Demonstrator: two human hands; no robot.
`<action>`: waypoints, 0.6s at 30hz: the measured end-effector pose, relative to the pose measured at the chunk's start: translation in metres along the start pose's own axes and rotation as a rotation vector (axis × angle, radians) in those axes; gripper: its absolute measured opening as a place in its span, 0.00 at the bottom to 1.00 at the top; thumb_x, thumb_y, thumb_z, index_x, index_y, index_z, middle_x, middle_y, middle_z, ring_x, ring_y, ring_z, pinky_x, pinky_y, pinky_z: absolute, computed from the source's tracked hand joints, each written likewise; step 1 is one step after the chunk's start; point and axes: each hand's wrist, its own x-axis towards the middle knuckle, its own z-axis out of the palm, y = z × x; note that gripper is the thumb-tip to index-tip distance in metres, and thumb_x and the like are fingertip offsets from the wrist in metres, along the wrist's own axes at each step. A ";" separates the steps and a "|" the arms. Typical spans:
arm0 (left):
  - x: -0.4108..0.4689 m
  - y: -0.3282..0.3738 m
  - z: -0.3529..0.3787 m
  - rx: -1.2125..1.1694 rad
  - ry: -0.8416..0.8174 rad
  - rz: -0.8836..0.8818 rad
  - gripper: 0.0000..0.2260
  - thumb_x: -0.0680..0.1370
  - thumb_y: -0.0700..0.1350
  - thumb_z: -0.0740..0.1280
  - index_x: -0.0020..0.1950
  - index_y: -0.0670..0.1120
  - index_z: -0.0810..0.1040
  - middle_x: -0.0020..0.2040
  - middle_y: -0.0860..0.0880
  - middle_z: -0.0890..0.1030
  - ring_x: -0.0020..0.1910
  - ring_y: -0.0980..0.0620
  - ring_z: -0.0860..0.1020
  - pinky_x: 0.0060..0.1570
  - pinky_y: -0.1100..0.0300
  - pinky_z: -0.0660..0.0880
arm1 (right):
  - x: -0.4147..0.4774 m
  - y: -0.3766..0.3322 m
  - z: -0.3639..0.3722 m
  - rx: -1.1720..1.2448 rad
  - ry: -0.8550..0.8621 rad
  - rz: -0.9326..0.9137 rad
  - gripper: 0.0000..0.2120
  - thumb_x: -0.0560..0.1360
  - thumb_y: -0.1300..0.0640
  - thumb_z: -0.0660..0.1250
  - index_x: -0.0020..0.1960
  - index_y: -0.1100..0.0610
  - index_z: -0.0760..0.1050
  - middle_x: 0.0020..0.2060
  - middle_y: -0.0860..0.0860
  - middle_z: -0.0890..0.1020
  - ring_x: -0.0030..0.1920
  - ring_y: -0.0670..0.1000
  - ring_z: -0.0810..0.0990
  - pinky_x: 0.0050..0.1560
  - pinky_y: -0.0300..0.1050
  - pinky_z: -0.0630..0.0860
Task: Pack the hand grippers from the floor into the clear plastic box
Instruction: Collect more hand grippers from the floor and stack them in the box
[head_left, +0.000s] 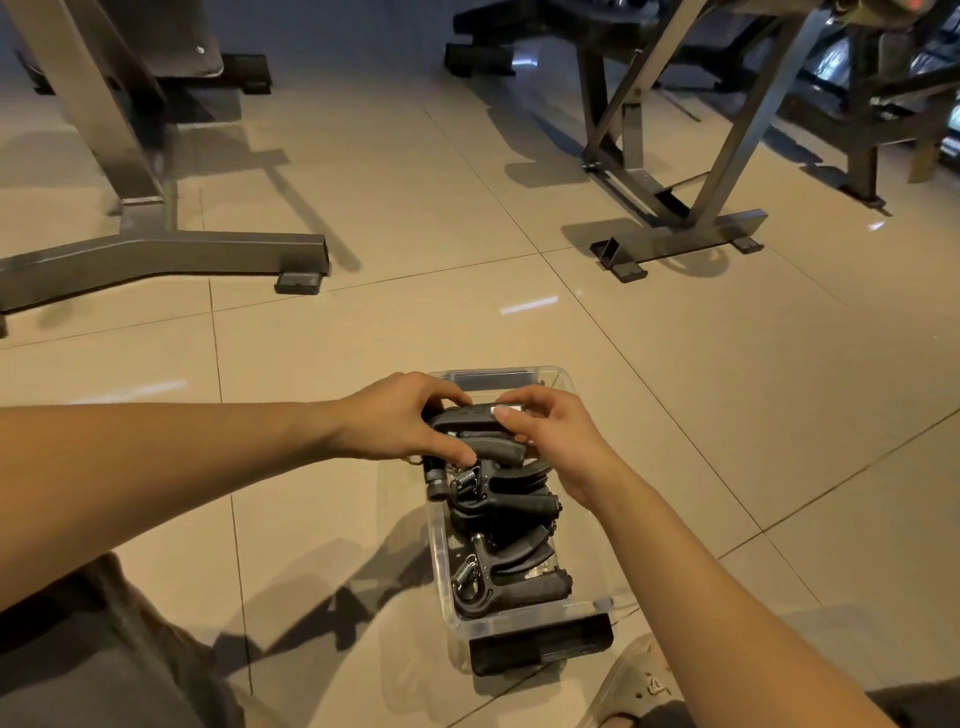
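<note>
A clear plastic box (558, 376) with black end latches stands on the tiled floor in front of me. Several black hand grippers (511, 566) with metal springs lie stacked inside it. Over the box's far half, my left hand (395, 418) and my right hand (558, 441) both hold one black hand gripper (475, 418). The left hand's fingers wrap its left end, thumb on the lower handle. The right hand's fingertips pinch its upper handle from the right. The box's far interior is partly hidden by my hands.
Steel gym bench frames stand on the floor at the far left (171, 254) and far right (685, 234). My knee (98, 665) is at the lower left, and a sandalled foot (634, 686) sits right beside the box's near end.
</note>
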 end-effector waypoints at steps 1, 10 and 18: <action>0.000 0.000 -0.002 0.007 -0.007 -0.001 0.33 0.69 0.61 0.79 0.70 0.52 0.75 0.54 0.53 0.83 0.49 0.54 0.83 0.49 0.61 0.80 | 0.002 0.000 -0.004 0.024 0.021 0.027 0.06 0.77 0.60 0.73 0.53 0.58 0.82 0.43 0.54 0.84 0.38 0.50 0.84 0.37 0.44 0.79; -0.016 -0.001 0.001 0.547 0.236 0.364 0.26 0.76 0.62 0.69 0.71 0.53 0.76 0.67 0.54 0.78 0.64 0.53 0.76 0.62 0.51 0.75 | 0.010 -0.001 -0.021 0.288 0.166 0.206 0.09 0.77 0.61 0.73 0.54 0.66 0.81 0.40 0.57 0.84 0.33 0.51 0.81 0.30 0.42 0.79; -0.016 0.012 -0.011 0.458 0.320 0.343 0.16 0.81 0.60 0.58 0.59 0.53 0.78 0.45 0.53 0.84 0.41 0.51 0.78 0.41 0.53 0.74 | 0.002 -0.022 -0.038 0.196 -0.016 0.244 0.22 0.82 0.43 0.63 0.60 0.61 0.80 0.50 0.58 0.84 0.50 0.60 0.86 0.51 0.58 0.84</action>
